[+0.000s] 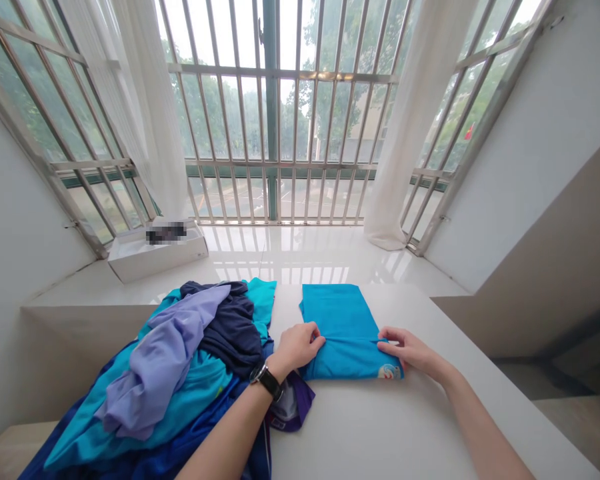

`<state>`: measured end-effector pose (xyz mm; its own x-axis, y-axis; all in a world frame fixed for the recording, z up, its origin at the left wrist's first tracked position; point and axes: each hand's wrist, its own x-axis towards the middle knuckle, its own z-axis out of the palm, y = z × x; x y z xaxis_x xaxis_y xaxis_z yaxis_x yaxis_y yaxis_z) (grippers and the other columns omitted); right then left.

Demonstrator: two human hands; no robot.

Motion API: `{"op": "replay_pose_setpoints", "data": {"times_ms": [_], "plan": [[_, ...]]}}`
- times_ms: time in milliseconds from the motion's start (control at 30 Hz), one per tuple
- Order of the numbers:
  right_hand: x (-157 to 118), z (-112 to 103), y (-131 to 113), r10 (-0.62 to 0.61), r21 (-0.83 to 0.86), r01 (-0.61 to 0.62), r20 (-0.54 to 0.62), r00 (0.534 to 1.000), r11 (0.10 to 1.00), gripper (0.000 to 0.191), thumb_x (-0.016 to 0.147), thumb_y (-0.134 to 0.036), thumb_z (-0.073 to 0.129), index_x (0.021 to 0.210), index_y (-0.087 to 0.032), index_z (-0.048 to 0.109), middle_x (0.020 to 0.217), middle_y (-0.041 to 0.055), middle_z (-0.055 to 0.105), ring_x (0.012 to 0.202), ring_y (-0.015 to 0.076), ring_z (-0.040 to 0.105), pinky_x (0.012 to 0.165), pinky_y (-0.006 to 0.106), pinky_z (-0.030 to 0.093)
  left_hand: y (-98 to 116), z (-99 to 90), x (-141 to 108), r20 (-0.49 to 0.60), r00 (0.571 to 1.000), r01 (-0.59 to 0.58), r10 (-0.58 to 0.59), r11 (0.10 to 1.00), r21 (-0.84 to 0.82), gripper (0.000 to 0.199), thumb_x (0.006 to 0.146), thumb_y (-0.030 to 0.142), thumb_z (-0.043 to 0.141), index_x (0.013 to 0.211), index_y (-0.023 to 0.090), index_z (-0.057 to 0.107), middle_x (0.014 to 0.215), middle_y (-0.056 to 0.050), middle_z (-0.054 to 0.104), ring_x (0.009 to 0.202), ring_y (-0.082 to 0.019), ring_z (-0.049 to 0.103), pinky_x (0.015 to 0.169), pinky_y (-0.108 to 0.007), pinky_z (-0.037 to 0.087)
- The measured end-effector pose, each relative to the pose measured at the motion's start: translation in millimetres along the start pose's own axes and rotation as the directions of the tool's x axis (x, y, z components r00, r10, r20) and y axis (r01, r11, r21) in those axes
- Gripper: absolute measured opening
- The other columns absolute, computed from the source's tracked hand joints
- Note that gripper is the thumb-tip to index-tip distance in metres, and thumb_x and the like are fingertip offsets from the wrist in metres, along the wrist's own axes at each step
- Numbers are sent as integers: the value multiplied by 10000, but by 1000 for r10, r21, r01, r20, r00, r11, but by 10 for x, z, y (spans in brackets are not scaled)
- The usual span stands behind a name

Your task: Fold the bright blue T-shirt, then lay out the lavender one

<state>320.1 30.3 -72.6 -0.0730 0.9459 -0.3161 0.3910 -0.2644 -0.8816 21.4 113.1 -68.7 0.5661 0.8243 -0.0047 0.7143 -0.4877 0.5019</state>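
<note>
A folded blue garment [343, 313] with a round printed badge near its lower right corner lies flat on the white tabletop [380, 427]. At its left edge my left hand [300, 347], with a black-strapped watch on the wrist, pinches the fabric. My right hand [410, 350] grips the garment's right edge between thumb and fingers. A crease runs across the cloth between both hands. Beside my left forearm lies a loose heap of clothes: a lavender piece [155, 367] on top, a dark navy one [235, 330], turquoise and royal blue ones beneath. A purple-trimmed piece [300, 403] pokes out under my left wrist.
Behind the table is a glossy white windowsill [290, 253] below a barred window. An open white box [155, 253] stands on the sill at the left, its contents blurred. White curtains [395, 167] hang at both sides. Walls flank the table.
</note>
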Motion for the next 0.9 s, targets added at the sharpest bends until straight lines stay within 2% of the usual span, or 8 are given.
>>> {"op": "replay_pose_setpoints", "data": {"times_ms": [133, 367, 533, 600, 667, 767, 900], "plan": [[19, 26, 22, -5, 3, 5, -61, 998, 1000, 495, 746, -663, 666, 777, -189, 530, 655, -25, 528, 566, 121, 559, 419, 200, 385, -31, 3, 10, -10, 1000, 13, -13, 1000, -18, 233, 918, 401, 481, 852, 230, 625, 835, -29, 704, 778, -210, 640, 596, -265, 349], [68, 94, 25, -42, -26, 38, -170, 984, 999, 493, 749, -672, 653, 752, -196, 526, 651, -15, 536, 561, 129, 564, 419, 207, 387, -64, 30, 3, -29, 999, 24, -24, 1000, 2, 274, 909, 451, 520, 820, 213, 625, 791, -41, 679, 755, -216, 627, 591, -271, 349], [115, 83, 100, -73, -6, 73, -185, 980, 997, 461, 759, -645, 660, 780, -205, 524, 648, -33, 532, 538, 117, 548, 415, 206, 390, -96, 71, 1, -93, 995, -28, 28, 1000, 6, 256, 918, 436, 528, 838, 214, 629, 882, -48, 669, 776, -208, 628, 628, -276, 385], [126, 74, 132, -86, -8, 86, -182, 980, 996, 454, 764, -640, 659, 784, -206, 525, 639, -38, 528, 526, 113, 541, 415, 207, 396, -103, 78, 6, -126, 991, -48, 45, 999, -21, 235, 910, 432, 548, 857, 221, 637, 944, -44, 669, 782, -197, 630, 646, -274, 399], [129, 70, 149, -87, -10, 87, -180, 980, 996, 451, 769, -641, 655, 788, -208, 530, 646, -35, 542, 531, 117, 554, 423, 212, 414, -110, 80, 13, -137, 990, -45, 34, 996, -75, 217, 896, 434, 572, 870, 231, 645, 924, -29, 681, 765, -189, 631, 645, -270, 405], [122, 73, 140, -72, 1, 74, -193, 979, 997, 454, 760, -647, 661, 850, -209, 581, 700, -8, 599, 600, 152, 614, 468, 232, 469, -124, 87, 24, -125, 992, -18, -1, 988, -152, 199, 873, 429, 599, 862, 239, 655, 842, -9, 700, 741, -188, 632, 635, -266, 409], [109, 76, 108, -46, 18, 50, -189, 981, 999, 519, 733, -642, 693, 998, -198, 650, 792, 42, 663, 725, 204, 668, 554, 269, 528, -149, 108, 42, -132, 991, -27, -4, 973, -231, 193, 847, 415, 615, 823, 229, 663, 840, -11, 713, 750, -187, 635, 660, -271, 430]]}}
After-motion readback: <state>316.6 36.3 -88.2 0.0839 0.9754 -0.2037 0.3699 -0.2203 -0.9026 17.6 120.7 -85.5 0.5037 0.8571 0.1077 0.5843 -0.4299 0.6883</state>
